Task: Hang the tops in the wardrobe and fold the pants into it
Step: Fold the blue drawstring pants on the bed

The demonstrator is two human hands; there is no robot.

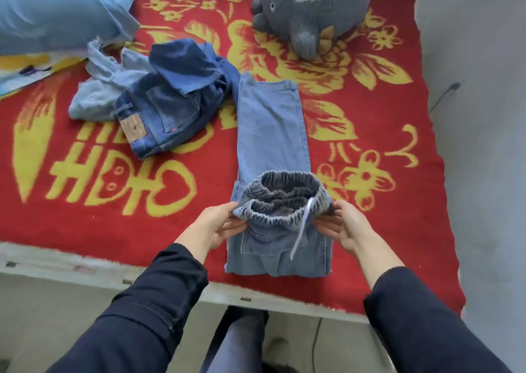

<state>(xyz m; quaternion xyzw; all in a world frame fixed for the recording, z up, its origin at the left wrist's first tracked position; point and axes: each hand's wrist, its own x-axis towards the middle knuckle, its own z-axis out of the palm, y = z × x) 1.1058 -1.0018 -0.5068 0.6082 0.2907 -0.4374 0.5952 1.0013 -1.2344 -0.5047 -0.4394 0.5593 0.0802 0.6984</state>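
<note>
While left hand (216, 226) and right hand (345, 229), apart, pinch opposite waistband sides, I log light-blue drawstring jeans (271, 128): long axis running away from bed's (85, 219) near edge.

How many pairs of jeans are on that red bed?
3 I can tell apart: the light jeans laid out at the near edge, the darker jeans heaped left of them, a pale pair under that heap. More may be hidden.
</note>
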